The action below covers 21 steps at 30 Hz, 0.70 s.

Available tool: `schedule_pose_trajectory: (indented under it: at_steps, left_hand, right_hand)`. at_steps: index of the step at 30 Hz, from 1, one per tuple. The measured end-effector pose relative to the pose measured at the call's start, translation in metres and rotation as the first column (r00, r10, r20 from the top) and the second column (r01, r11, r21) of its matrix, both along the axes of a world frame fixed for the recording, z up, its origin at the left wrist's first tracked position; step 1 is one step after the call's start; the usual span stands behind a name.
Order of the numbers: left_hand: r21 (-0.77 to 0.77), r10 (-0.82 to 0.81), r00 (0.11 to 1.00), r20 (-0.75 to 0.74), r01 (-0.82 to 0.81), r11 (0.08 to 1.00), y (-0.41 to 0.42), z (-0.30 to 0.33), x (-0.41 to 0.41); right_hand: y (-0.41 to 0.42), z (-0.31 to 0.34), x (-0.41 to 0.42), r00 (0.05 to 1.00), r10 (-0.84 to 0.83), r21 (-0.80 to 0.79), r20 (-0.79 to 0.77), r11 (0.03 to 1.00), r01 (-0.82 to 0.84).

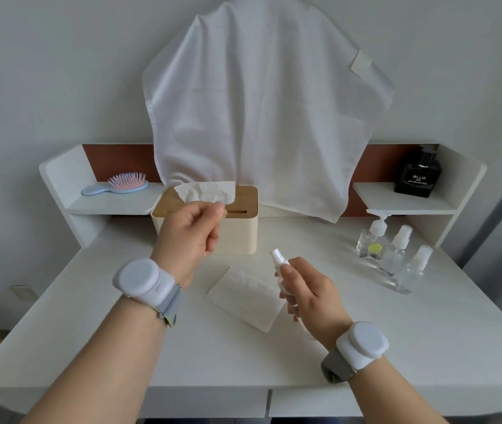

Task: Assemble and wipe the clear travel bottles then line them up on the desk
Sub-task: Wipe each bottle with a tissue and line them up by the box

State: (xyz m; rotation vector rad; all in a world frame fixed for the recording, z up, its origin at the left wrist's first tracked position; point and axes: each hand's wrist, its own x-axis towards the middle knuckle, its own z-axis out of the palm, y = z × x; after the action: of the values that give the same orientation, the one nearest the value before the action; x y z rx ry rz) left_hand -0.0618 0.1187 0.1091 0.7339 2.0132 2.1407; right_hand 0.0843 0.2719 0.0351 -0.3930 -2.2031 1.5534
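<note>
My right hand [309, 293] grips a clear spray bottle [281, 267] with a white cap, held tilted above the desk near its middle. My left hand [193, 232] pinches the lower edge of a white tissue [205, 192] sticking out of the tissue box [240, 231]. A used tissue [245, 296] lies flat on the desk under my right hand. Three assembled clear bottles stand in a row at the right: a pump bottle [372, 240] with a yellow sticker and two spray bottles [396, 250] [413, 269].
The white desk [121, 316] has side shelves: a pink and blue hairbrush [118, 185] on the left one, a black perfume bottle [417, 175] on the right one. A white cloth [259, 102] hangs behind the tissue box.
</note>
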Motion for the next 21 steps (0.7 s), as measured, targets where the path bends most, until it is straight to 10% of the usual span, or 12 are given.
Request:
schedule_pose_trajectory:
  at_steps: [10, 21]
  left_hand:
    - [-0.479, 0.12, 0.97, -0.212, -0.21, 0.852, -0.014, -0.062, -0.015]
    - [-0.587, 0.213, 0.93, -0.299, -0.355, 0.728, -0.019, -0.105, -0.035]
  right_hand:
    - [-0.005, 0.013, -0.003, 0.989, 0.144, -0.302, -0.042, 0.941, -0.149]
    - [0.008, -0.002, -0.007, 0.984, 0.166, -0.44, -0.067, 0.88, -0.179]
